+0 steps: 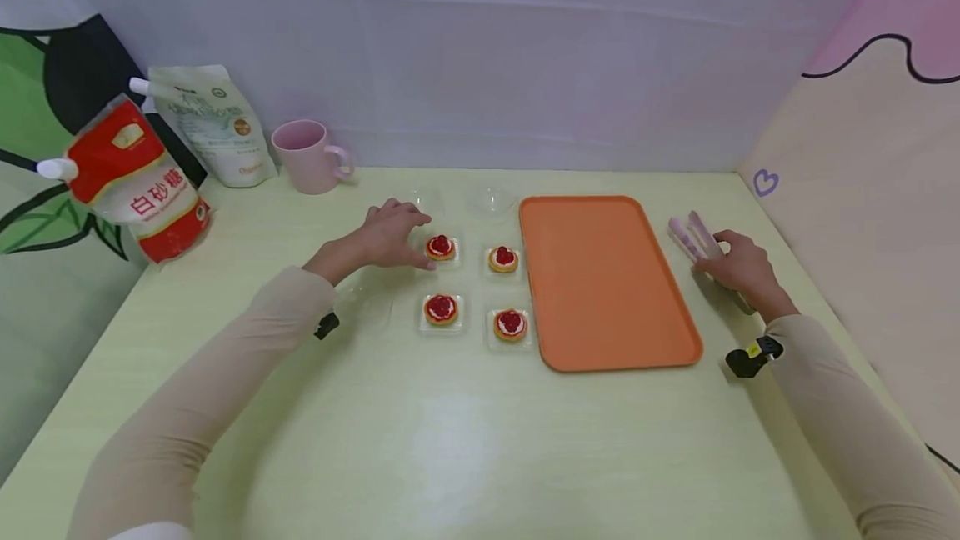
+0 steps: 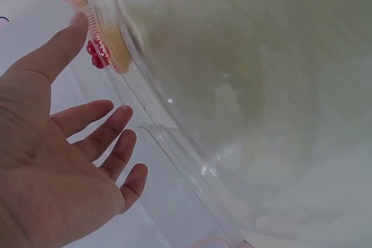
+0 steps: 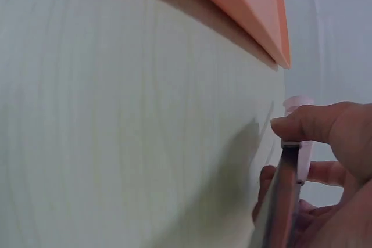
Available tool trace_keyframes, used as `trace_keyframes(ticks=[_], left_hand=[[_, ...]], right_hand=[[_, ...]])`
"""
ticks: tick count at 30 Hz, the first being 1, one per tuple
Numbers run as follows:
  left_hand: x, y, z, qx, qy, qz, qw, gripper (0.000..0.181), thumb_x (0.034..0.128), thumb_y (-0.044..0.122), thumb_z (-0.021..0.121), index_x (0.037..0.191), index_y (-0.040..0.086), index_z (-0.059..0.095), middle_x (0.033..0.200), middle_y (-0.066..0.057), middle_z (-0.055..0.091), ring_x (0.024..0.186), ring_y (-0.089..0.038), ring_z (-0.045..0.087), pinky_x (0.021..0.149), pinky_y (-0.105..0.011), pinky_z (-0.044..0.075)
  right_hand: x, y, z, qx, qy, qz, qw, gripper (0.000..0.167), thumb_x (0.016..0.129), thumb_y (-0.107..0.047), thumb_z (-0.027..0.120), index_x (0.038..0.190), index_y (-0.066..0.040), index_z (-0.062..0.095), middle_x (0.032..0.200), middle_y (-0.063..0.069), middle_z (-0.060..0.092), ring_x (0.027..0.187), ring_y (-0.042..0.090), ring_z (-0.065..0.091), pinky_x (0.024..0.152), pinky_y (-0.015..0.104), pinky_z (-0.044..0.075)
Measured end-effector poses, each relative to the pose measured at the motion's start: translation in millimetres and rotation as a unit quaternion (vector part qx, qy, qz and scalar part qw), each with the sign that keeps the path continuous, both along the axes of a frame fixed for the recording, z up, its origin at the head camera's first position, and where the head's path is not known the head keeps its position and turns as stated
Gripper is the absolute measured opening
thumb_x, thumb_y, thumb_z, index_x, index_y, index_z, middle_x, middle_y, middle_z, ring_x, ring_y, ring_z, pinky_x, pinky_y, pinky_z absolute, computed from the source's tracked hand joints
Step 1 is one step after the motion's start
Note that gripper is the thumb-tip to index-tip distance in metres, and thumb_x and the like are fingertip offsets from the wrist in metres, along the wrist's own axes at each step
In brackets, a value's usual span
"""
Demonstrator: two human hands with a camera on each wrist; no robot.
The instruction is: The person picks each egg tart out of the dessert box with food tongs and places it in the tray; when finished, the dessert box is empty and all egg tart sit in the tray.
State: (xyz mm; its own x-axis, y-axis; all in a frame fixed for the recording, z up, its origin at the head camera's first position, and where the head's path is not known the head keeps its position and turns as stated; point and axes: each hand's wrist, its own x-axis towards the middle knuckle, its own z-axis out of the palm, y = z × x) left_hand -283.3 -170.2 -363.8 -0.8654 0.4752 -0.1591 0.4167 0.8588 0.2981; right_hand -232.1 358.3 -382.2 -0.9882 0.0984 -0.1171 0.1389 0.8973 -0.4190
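Small red-topped tarts on clear square bases stand in two rows of two; the far-left tart (image 1: pixel 440 247) is beside my left hand (image 1: pixel 386 237). That hand's fingers are spread, thumb near the tart's base, holding nothing. In the left wrist view, the hand (image 2: pixel 64 155) is beside a large clear plastic cover (image 2: pixel 232 108), with tarts (image 2: pixel 110 50) beyond. My right hand (image 1: pixel 738 269) grips tongs (image 1: pixel 696 237) with pale pink ends, right of the orange tray (image 1: pixel 611 282). The right wrist view shows the thumb and fingers of this hand (image 3: pixel 343 161) around the tongs (image 3: pixel 282 190).
Clear domed lids (image 1: pixel 493 200) lie behind the tarts, and another clear piece (image 1: pixel 367 302) is left of them. A pink mug (image 1: pixel 307 161), a white pouch (image 1: pixel 217 127) and a red-and-white bag (image 1: pixel 150 190) stand at the back left. A fabric backdrop (image 1: pixel 480 65) borders the table.
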Motion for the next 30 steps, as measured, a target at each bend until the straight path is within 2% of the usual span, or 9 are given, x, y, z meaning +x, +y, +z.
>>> trace_keyframes(ticks=[3,8,11,16,21,23,28,30], left_hand=[[0.6,-1.0,-1.2,0.000,-0.001,0.003,1.0000,0.081,0.0800,0.043,0.081,0.142,0.001,0.052,0.144,-0.022,0.049,0.132,-0.040,0.039,0.104,-0.059,0.031],[1.7,-1.9,-3.0,0.005,-0.013,0.008,0.9999,0.077,0.0807,0.040,0.082,0.141,0.002,0.053,0.145,-0.020,0.047,0.131,-0.039,0.039,0.104,-0.057,0.031],[2.6,-2.3,-3.3,0.008,-0.017,0.011,0.9998,0.075,0.0804,0.039,0.082,0.140,0.002,0.055,0.144,-0.019,0.048,0.131,-0.039,0.039,0.104,-0.056,0.031],[1.6,-2.1,-3.5,0.009,-0.014,0.008,0.9998,0.073,0.0801,0.038,0.083,0.138,0.001,0.057,0.143,-0.020,0.049,0.129,-0.039,0.040,0.102,-0.056,0.032],[0.5,1.0,-2.1,0.011,-0.014,0.005,0.9998,0.074,0.0801,0.038,0.083,0.138,0.000,0.057,0.142,-0.020,0.049,0.130,-0.039,0.040,0.103,-0.056,0.033],[0.2,2.5,-1.2,0.013,-0.013,0.006,0.9998,0.073,0.0797,0.038,0.083,0.137,0.000,0.058,0.142,-0.020,0.049,0.130,-0.039,0.040,0.103,-0.056,0.032],[-1.2,4.5,-0.9,0.014,-0.017,0.013,0.9997,0.073,0.0796,0.037,0.083,0.138,0.001,0.058,0.143,-0.020,0.049,0.131,-0.039,0.040,0.104,-0.056,0.032],[-1.8,5.5,-1.6,0.014,-0.020,0.012,0.9996,0.073,0.0797,0.037,0.083,0.138,0.001,0.057,0.143,-0.020,0.049,0.131,-0.039,0.039,0.104,-0.057,0.032]], right_hand=[[-2.9,-5.4,4.2,-0.007,0.026,0.006,0.9996,0.063,0.090,-0.028,0.068,0.136,0.009,0.045,0.113,0.038,0.059,0.092,0.044,0.060,0.066,0.039,0.044],[-9.3,-25.5,20.4,-0.017,0.046,0.028,0.9984,0.064,0.090,-0.029,0.070,0.138,0.007,0.047,0.115,0.038,0.060,0.096,0.046,0.061,0.069,0.043,0.046],[-15.1,-46.4,33.5,-0.031,0.067,0.053,0.9958,0.065,0.090,-0.028,0.071,0.141,0.005,0.046,0.115,0.037,0.060,0.098,0.045,0.059,0.067,0.042,0.047],[-25.8,-88.5,53.6,-0.058,0.100,0.109,0.9874,0.061,0.090,-0.026,0.072,0.141,-0.004,0.049,0.112,0.028,0.060,0.094,0.037,0.057,0.061,0.033,0.045],[-32.3,-134.5,74.0,-0.071,0.060,0.198,0.9758,0.056,0.090,-0.023,0.073,0.141,-0.011,0.053,0.106,0.019,0.058,0.074,0.028,0.050,0.059,0.034,0.040],[-34.3,-154.7,80.5,-0.064,0.035,0.236,0.9689,0.055,0.089,-0.021,0.073,0.140,-0.012,0.055,0.105,0.017,0.057,0.077,0.027,0.049,0.061,0.035,0.039],[-40.2,-203.2,87.0,-0.046,-0.008,0.324,0.9450,0.054,0.087,-0.019,0.076,0.138,-0.011,0.059,0.114,0.018,0.060,0.098,0.027,0.048,0.071,0.036,0.040],[-43.1,-220.9,86.7,-0.037,-0.024,0.346,0.9371,0.055,0.086,-0.018,0.078,0.138,-0.012,0.060,0.116,0.018,0.062,0.097,0.028,0.050,0.070,0.035,0.039]])
